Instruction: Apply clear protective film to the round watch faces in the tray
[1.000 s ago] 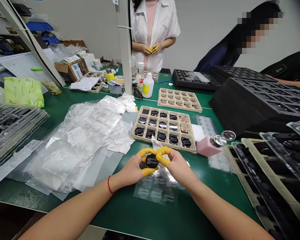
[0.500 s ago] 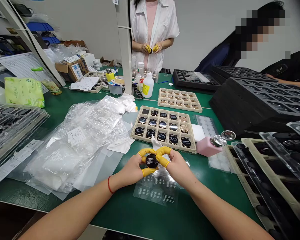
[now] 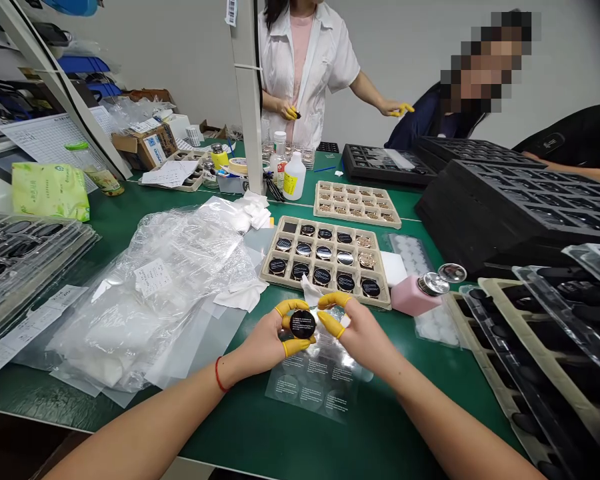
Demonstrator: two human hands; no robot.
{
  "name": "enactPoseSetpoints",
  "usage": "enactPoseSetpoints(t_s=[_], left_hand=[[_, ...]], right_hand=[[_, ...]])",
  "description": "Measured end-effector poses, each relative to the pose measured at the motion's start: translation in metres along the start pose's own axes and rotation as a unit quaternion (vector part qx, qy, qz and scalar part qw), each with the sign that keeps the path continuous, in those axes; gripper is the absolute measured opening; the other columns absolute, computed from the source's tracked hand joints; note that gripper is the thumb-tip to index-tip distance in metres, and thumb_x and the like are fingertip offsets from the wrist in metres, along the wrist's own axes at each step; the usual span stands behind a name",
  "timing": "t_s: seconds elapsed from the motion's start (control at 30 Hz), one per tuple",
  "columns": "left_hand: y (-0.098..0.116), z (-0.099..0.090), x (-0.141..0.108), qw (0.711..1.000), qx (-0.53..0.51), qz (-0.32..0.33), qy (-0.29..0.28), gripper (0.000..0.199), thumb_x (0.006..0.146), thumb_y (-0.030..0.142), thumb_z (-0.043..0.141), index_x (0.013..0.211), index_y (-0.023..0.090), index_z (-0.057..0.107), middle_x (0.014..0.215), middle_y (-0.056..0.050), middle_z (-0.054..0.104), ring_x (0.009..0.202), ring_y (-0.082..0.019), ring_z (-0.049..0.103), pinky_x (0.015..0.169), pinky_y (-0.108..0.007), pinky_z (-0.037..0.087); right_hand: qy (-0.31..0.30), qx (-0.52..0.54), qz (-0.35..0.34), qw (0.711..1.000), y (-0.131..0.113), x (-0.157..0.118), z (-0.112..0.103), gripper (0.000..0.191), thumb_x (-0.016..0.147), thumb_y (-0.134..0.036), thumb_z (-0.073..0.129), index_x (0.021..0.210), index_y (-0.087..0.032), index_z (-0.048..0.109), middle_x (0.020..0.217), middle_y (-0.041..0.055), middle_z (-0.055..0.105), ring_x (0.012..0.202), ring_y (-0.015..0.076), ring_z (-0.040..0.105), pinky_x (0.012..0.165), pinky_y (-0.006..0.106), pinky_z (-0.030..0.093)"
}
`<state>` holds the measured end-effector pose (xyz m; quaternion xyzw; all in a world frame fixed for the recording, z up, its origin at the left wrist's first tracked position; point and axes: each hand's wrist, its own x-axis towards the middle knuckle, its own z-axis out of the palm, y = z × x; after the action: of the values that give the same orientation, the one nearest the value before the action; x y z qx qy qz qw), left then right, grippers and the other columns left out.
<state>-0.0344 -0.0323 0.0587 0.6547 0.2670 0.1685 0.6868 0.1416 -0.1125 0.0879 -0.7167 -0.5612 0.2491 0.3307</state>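
Both hands up over the bench. Left hand (image 3: 267,337), yellow covers on its fingertips, has thumb and fingers closed on the edge of a flat, round black disc with white lettering (image 3: 303,325); the lettered face is toward the wearer. Right hand (image 3: 359,333), also yellow-tipped, is just beside the disc, thumb and forefinger slightly parted, nothing visible between them. Red cord bracelet (image 3: 219,375) on left wrist.

Beneath the hands, on the green-topped bench (image 3: 205,427): a clear plastic sheet printed with circles of white text (image 3: 310,390). Beyond it, a beige compartment tray (image 3: 354,297), front row all black discs, gold-coloured pieces at the right end of the two rows behind. Pink bottle with metal cap (image 3: 414,295) near the tray's right corner. To the left, a heap of crumpled clear plastic (image 3: 180,267).

Across the bench, a person in a white shirt (image 3: 325,53) stretches one arm out sideways.
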Motion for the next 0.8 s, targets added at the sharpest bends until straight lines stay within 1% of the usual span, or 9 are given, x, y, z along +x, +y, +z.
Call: enactPoseSetpoints(t_s=[0.07,0.17,0.23,0.33,0.47,0.53,0.6,0.7,0.8], left_hand=[[0.002,0.000,0.000,1.000,0.001,-0.012,0.004,0.055,0.071,0.031,0.072,0.118,0.024,0.046,0.102,-0.004,0.061,0.083,-0.016,0.060,0.073,-0.029,0.050],[0.004,0.001,0.000,1.000,-0.003,-0.021,-0.004,0.057,0.071,0.031,0.072,0.120,0.023,0.045,0.101,-0.004,0.061,0.084,-0.016,0.060,0.076,-0.030,0.050],[0.004,0.002,0.000,1.000,-0.001,-0.023,-0.011,0.056,0.071,0.031,0.071,0.120,0.024,0.044,0.101,-0.004,0.061,0.085,-0.017,0.060,0.076,-0.031,0.050],[0.004,0.005,0.000,1.000,0.009,-0.023,-0.015,0.055,0.071,0.032,0.071,0.119,0.023,0.045,0.102,-0.005,0.061,0.085,-0.017,0.060,0.074,-0.030,0.050],[0.003,0.009,-0.002,1.000,0.017,-0.012,-0.019,0.052,0.071,0.032,0.071,0.116,0.022,0.047,0.099,-0.004,0.061,0.078,-0.015,0.058,0.070,-0.029,0.048],[0.003,0.011,-0.002,1.000,0.018,0.000,-0.017,0.049,0.072,0.031,0.071,0.115,0.021,0.048,0.096,-0.004,0.060,0.074,-0.013,0.057,0.068,-0.027,0.047],[0.001,0.011,-0.002,1.000,0.016,0.014,-0.018,0.047,0.073,0.030,0.070,0.114,0.021,0.049,0.096,-0.004,0.060,0.074,-0.013,0.056,0.066,-0.026,0.046],[-0.002,0.012,-0.001,0.999,0.003,0.028,-0.031,0.043,0.074,0.026,0.068,0.113,0.020,0.050,0.097,-0.004,0.060,0.075,-0.013,0.056,0.065,-0.024,0.045],[-0.005,0.011,-0.001,0.999,-0.016,0.027,-0.043,0.042,0.075,0.024,0.068,0.113,0.020,0.049,0.094,-0.003,0.060,0.075,-0.013,0.056,0.065,-0.024,0.045]], right_hand=[[-0.003,-0.143,-0.015,0.990,0.015,-0.004,-0.011,0.017,0.080,-0.032,0.054,0.091,-0.021,0.060,0.094,0.0089,0.064,0.090,0.0268,0.057,0.078,0.040,0.040],[-0.005,-0.299,0.036,0.953,0.045,-0.013,-0.018,0.011,0.075,-0.028,0.060,0.080,-0.018,0.061,0.079,0.0119,0.061,0.074,0.0278,0.057,0.063,0.036,0.038],[0.001,-0.304,0.062,0.951,0.062,-0.019,-0.016,0.010,0.075,-0.026,0.060,0.081,-0.018,0.061,0.076,0.0110,0.060,0.070,0.0262,0.057,0.058,0.033,0.035],[-0.001,-0.242,0.059,0.969,0.072,-0.024,-0.012,0.008,0.078,-0.025,0.057,0.082,-0.020,0.060,0.079,0.0086,0.060,0.075,0.0241,0.056,0.058,0.032,0.036],[0.029,-0.172,0.038,0.984,0.052,-0.025,-0.012,0.021,0.086,-0.031,0.046,0.069,-0.021,0.053,0.078,0.0068,0.059,0.076,0.0224,0.053,0.064,0.034,0.039],[0.069,-0.114,-0.002,0.991,0.033,-0.028,-0.008,0.020,0.090,-0.032,0.041,0.078,-0.022,0.054,0.085,0.0072,0.061,0.082,0.0222,0.054,0.070,0.035,0.041],[0.078,-0.072,-0.066,0.992,0.015,-0.031,0.002,0.017,0.091,-0.030,0.041,0.092,-0.023,0.056,0.093,0.0069,0.062,0.087,0.0215,0.054,0.076,0.035,0.040],[0.069,-0.106,-0.158,0.979,-0.001,-0.031,0.022,0.018,0.089,-0.023,0.043,0.096,-0.024,0.060,0.090,0.0064,0.063,0.084,0.0218,0.053,0.078,0.037,0.038],[0.091,-0.176,-0.171,0.965,0.000,-0.021,0.036,0.020,0.085,-0.018,0.042,0.092,-0.021,0.061,0.084,0.0087,0.062,0.081,0.0238,0.051,0.075,0.038,0.037]])
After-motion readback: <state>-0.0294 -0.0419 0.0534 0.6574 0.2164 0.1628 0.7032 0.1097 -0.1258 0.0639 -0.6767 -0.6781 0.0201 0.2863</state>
